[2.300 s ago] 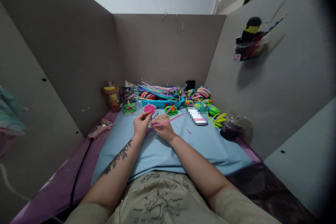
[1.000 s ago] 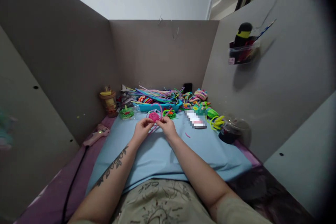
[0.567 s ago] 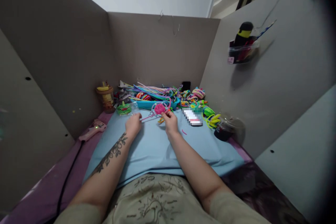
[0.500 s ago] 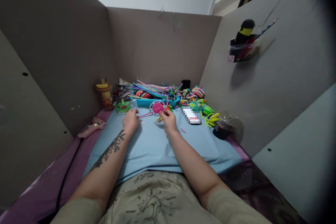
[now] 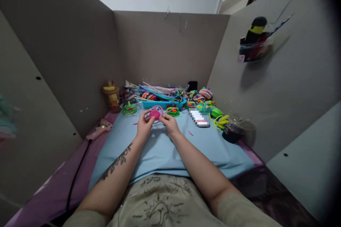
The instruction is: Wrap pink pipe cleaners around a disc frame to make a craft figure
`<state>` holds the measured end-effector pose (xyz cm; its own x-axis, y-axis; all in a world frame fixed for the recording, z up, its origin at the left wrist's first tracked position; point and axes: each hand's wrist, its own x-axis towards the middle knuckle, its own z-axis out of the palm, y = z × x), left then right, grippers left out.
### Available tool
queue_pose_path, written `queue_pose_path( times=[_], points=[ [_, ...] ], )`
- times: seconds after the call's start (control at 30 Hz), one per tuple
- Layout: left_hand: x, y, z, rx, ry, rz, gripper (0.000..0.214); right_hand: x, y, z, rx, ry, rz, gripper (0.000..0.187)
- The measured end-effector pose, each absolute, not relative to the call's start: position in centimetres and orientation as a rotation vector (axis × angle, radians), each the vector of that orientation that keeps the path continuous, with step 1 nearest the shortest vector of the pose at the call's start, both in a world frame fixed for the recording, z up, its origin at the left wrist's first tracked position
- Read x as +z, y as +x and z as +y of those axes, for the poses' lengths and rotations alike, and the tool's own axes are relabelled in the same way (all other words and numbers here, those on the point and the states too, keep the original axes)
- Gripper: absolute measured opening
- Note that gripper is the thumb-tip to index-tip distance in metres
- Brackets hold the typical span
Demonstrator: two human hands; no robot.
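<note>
A round pink piece coiled from fuzzy craft stems (image 5: 154,114) is held up over the blue cloth (image 5: 165,149). My left hand (image 5: 144,126) grips its left side, thumb in front. The fingertips of my right hand (image 5: 170,125) are pinched at its right edge. Loose pink and pale stems loop above and behind the piece, and one pink end sticks out left of my left hand. Just past my right hand lies a small green and orange fuzzy piece (image 5: 173,111).
A blue tray (image 5: 160,105) heaped with coloured stems stands at the back. A pink glue gun (image 5: 99,130) and a lidded cup (image 5: 112,97) are on the left. Toward the right are a phone (image 5: 199,118), fuzzy figures (image 5: 205,93) and a dark jar (image 5: 233,133). Grey panels enclose three sides.
My left hand has moved right, from the trailing pink stem to the round piece itself. My right hand stays at the piece's right side. The view has shifted slightly.
</note>
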<state>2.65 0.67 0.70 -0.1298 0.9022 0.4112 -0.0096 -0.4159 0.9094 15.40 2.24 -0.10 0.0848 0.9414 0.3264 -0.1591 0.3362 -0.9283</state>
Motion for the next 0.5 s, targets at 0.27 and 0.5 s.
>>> queue_pose_path(
  times=[0.27, 0.5],
  points=[
    [0.78, 2.21, 0.70, 1.580, 1.352, 0.980, 0.045, 0.33, 15.93, 2.28, 0.933, -0.860, -1.125, 0.024],
    [0.65, 1.82, 0.65, 1.536, 1.358, 0.951, 0.045, 0.14, 16.01, 2.73, 0.926, -0.884, -1.114, 0.022]
  ],
)
